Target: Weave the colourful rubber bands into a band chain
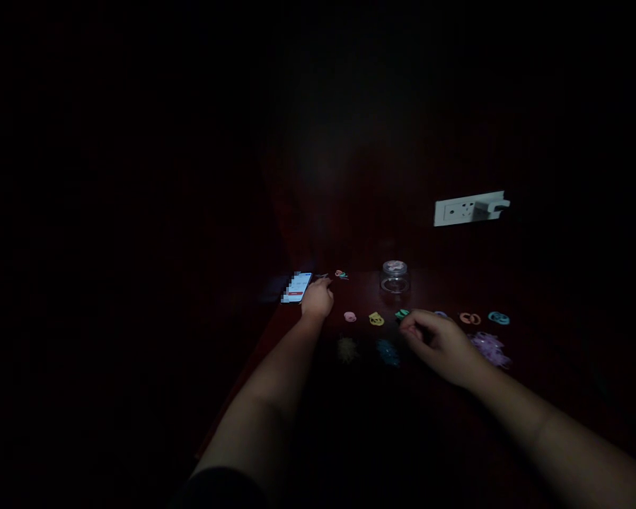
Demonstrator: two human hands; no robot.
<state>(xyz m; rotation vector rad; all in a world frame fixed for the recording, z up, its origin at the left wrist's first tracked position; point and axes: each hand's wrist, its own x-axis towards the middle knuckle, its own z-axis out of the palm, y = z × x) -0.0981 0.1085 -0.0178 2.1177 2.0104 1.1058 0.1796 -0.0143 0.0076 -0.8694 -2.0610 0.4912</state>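
Green bands (401, 314) lay on the table (363, 293) just beside the curled right hand (442, 346). The left hand (318, 298) was near the phone (298, 286). I couldn't tell if either held anything.

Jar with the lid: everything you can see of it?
The jar is squat, round and see-through, glass or clear plastic. Its lid, pale and pinkish on top, is on. It stands upright on the dark reddish table, beyond the right hand; only the table appears to touch it. Contents unclear.
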